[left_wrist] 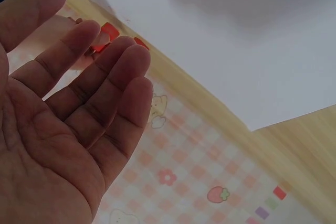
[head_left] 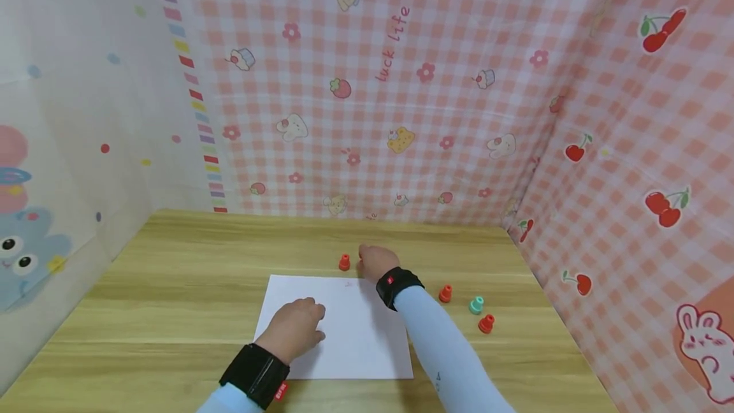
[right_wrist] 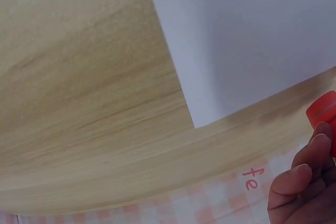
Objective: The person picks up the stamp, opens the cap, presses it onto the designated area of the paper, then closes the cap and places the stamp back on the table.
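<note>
My right hand [head_left: 380,264] is beyond the far edge of a white sheet of paper [head_left: 344,343], pinching a red toy stamp [right_wrist: 321,109] in its fingertips. Most of that stamp is cut off by the right wrist view's edge. Another red stamp [head_left: 344,262] stands on the table just left of this hand. Over the left part of the sheet hovers my left hand [head_left: 294,329], fingers loosely bent and holding nothing; its palm shows in the left wrist view. A faint pink mark [head_left: 349,284] lies near the paper's far edge.
To the right of the sheet stand a red stamp [head_left: 445,294], a teal stamp [head_left: 476,305] and one more red stamp [head_left: 486,324]. The wooden table [head_left: 143,298] meets a pink checked cloth wall [head_left: 367,171] at the back and another on the right.
</note>
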A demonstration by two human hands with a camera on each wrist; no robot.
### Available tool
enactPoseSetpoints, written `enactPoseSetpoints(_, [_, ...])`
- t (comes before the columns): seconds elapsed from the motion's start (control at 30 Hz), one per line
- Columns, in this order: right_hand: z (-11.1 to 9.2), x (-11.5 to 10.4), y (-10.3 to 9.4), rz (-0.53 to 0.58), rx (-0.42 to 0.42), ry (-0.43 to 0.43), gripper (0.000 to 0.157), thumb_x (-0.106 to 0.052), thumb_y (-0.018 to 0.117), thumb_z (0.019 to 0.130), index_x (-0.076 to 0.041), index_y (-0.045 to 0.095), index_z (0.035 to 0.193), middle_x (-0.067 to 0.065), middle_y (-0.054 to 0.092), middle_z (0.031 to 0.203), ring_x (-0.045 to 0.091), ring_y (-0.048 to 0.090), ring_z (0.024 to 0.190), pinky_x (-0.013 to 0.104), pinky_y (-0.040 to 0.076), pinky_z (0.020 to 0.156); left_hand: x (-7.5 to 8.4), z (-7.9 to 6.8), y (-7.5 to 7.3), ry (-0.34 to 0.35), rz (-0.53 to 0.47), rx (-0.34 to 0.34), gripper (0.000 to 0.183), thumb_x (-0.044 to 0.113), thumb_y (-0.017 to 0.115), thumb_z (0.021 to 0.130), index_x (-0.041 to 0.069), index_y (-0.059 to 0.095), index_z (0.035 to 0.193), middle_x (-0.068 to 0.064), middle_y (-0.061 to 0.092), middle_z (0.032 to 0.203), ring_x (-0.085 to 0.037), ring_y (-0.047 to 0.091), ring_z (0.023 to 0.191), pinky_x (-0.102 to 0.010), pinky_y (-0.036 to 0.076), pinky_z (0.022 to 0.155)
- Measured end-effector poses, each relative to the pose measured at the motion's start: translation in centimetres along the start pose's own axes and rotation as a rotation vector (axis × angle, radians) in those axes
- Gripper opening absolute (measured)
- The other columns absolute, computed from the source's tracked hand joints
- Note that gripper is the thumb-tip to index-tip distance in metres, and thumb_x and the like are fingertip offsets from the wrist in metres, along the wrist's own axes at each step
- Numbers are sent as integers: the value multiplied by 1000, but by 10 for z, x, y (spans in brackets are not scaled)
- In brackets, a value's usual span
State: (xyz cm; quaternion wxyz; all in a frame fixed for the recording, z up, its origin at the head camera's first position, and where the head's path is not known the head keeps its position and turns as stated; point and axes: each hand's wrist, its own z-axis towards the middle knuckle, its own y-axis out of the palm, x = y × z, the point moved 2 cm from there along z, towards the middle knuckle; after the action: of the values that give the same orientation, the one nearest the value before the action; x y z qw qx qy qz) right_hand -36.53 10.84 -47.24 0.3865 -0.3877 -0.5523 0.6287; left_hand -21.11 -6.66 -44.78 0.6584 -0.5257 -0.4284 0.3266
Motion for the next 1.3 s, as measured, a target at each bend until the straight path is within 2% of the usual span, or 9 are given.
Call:
enactPoseSetpoints(0.2, [-4,0,7,-16,0,18,14,-21,66,97,-7,65,101,3,64,74,15,56,61,30,51,62,2,0,4,-1,-6,-7,23,15,85,75,4,69,85,-4,59,75,-22,61,72,-40,51,66])
enactPoseSetpoints(0.37, [-6,3,14,-24,7,34,14,-20,65,97,-7,66,102,6,67,83,18,62,71,33,54,69,3,0,5,6,-8,-16,23,17,85,75,4,69,86,-4,59,75,-22,61,71,-40,51,66])
enactPoseSetpoints(0.53, [-9,7,12,-1,-5,57,31,-24,69,94,-6,65,119,9,70,97,20,66,83,35,54,78,4,-1,5,6,-9,-7,23,17,85,75,4,69,85,-3,59,74,-22,61,70,-40,51,66])
enactPoseSetpoints(0.6, [-11,9,9,2,-17,66,40,-29,70,94,-6,63,125,9,70,102,20,65,85,35,54,80,3,-2,5,0,-12,-6,22,17,85,75,4,69,84,-3,59,74,-22,61,70,-40,51,66])
enactPoseSetpoints(0.73, [-19,14,-1,43,-55,85,45,-32,70,93,-5,62,128,11,71,105,22,66,87,37,54,80,3,-3,6,-12,-20,-21,22,15,85,75,5,68,82,-3,58,72,-21,60,69,-40,51,66])
enactPoseSetpoints(0.9, [-29,28,-10,60,-59,104,46,-30,66,94,-5,60,132,13,69,115,25,68,97,40,54,84,1,-6,8,-41,-24,-42,21,14,85,74,6,67,81,-3,59,73,-22,60,70,-41,51,67])
enactPoseSetpoints(1.13, [-35,53,-27,-3,-59,122,45,-31,65,95,-5,61,131,11,73,102,22,69,83,38,55,73,0,-5,3,-70,-9,-67,23,13,86,73,5,67,84,-5,60,74,-24,60,72,-43,52,70])
enactPoseSetpoints(1.3, [-47,75,-46,-8,-70,157,38,-29,64,97,-5,64,127,10,72,109,24,69,92,40,55,78,-2,-3,0,-70,0,-61,22,13,85,74,5,66,81,-5,59,73,-23,59,71,-42,52,69])
